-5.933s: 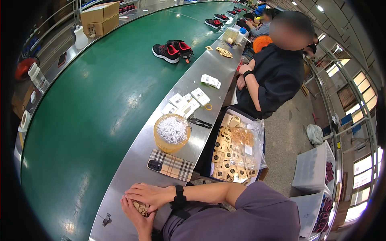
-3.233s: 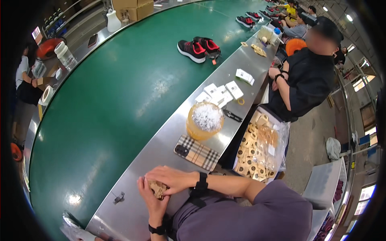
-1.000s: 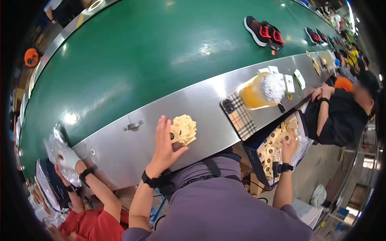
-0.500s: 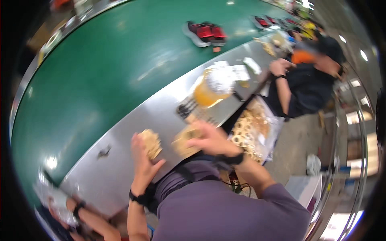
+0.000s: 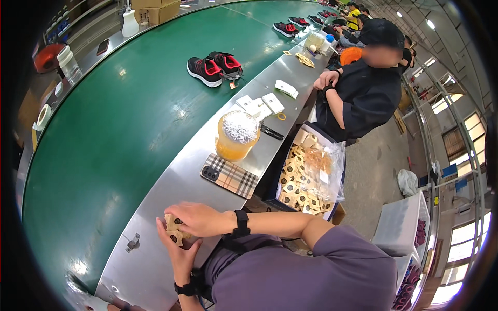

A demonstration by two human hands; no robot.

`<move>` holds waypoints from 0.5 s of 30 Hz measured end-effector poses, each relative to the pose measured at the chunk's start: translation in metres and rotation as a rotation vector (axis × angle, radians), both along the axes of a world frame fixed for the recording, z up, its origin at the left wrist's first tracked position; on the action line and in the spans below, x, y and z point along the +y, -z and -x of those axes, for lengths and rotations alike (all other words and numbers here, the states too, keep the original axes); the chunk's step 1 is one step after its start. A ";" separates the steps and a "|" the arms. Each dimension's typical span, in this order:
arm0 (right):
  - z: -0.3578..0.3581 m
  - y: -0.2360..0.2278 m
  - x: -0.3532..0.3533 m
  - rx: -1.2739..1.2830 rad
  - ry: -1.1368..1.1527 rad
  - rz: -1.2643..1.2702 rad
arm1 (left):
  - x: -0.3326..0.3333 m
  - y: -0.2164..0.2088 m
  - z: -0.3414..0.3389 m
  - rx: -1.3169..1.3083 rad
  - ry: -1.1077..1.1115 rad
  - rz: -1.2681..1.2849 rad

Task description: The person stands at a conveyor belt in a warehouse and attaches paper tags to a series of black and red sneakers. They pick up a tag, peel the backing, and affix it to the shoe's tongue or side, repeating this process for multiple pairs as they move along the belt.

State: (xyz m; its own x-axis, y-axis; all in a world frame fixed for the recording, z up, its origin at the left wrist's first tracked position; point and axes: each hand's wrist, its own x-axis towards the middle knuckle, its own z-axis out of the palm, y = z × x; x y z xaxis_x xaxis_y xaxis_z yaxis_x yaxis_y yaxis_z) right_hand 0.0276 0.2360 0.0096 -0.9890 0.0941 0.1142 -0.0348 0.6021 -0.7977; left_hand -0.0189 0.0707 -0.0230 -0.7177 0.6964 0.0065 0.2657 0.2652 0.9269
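the person's left hand (image 5: 179, 252), thumb spread wide, cups tan paper packets with dark round spots (image 5: 175, 237), long axis unclear, beneath the equally near right hand (image 5: 194, 217), curled, grip hidden.

Two hands (image 5: 199, 218) between 7 and 8 — clock centred mid-view; one plaid phone (image 5: 229, 177) and one yellow tub (image 5: 236, 149) right by the hub; two sneakers (image 5: 203, 71) in the nearest pair at 11; one box (image 5: 320, 131) at 3-ish, tan packets (image 5: 289, 185) inside — can't count those, too many overlap; two white bins (image 5: 398, 224) at 4.

Plaid-cased phone (image 5: 229, 176) (face down), sneakers (image 5: 203, 71)
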 end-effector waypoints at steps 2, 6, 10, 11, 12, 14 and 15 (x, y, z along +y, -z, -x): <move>0.001 0.012 0.000 0.323 0.071 -0.248 | 0.002 0.001 -0.003 -0.017 -0.026 -0.025; -0.001 0.021 0.006 0.205 0.001 -0.278 | 0.005 0.008 -0.004 0.161 -0.023 0.017; -0.013 0.023 0.011 0.143 -0.096 -0.315 | 0.000 0.018 0.000 0.356 -0.014 0.064; -0.017 0.020 0.013 0.129 -0.113 -0.324 | 0.003 0.019 0.000 0.361 0.018 0.043; -0.019 0.026 0.015 0.170 -0.128 -0.299 | 0.002 0.017 0.002 0.373 0.027 0.052; -0.028 0.023 0.027 0.163 -0.149 -0.267 | 0.000 0.015 0.006 0.391 0.040 0.074; -0.032 0.023 0.029 0.200 -0.128 -0.246 | 0.005 0.016 0.005 0.394 0.043 0.067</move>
State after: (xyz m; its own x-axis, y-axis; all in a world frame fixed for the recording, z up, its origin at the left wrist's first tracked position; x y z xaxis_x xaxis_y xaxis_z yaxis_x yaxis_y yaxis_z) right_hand 0.0599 0.2649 -0.0135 -0.9467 -0.0841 0.3110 -0.2639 0.7560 -0.5990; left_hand -0.0243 0.0756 -0.0388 -0.6399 0.7337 0.2285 0.6090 0.3029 0.7330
